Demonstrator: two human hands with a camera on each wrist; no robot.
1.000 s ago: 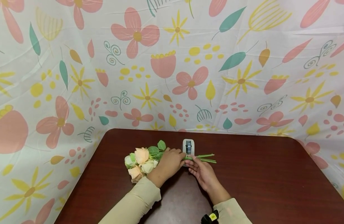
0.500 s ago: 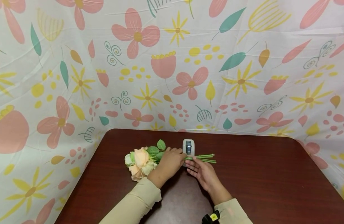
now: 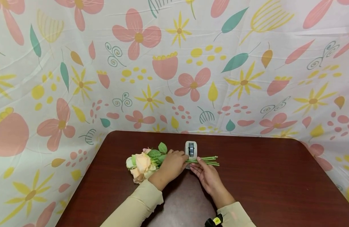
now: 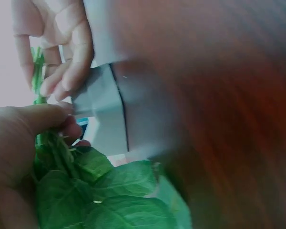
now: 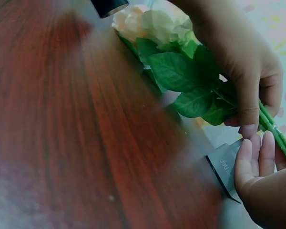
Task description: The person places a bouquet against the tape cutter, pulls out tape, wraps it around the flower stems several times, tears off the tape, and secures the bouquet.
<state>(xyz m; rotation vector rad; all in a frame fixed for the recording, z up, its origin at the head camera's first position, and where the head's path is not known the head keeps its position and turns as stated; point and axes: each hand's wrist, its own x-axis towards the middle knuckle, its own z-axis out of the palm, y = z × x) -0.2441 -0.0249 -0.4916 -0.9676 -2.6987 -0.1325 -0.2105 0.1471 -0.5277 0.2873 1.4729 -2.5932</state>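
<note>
A bouquet of peach and cream roses (image 3: 142,162) lies on its side, flower heads to the left. My left hand (image 3: 174,162) grips its green stems (image 3: 209,160) just below the leaves (image 4: 126,179). Farther down the stems, my right hand (image 3: 207,176) holds them, thumb on top and fingers beneath. A small shiny patch, like clear tape (image 5: 275,128), shows on the stems between the hands. Right behind them stands a light grey tape dispenser (image 3: 191,148) with a roll in it; its side (image 5: 224,164) is marked "deli". The hands and stems hide part of its near end.
Everything is on a dark red-brown wooden table (image 3: 265,176) with rounded far corners. A white cloth with printed flowers (image 3: 186,104) hangs behind and along both sides. A black band with a yellow tag (image 3: 214,220) is at the right wrist.
The bouquet has rolled a little, so the flower heads show differently and a pinkish bloom appears at the top. My right thumb has shifted slightly to the right along the stems.
</note>
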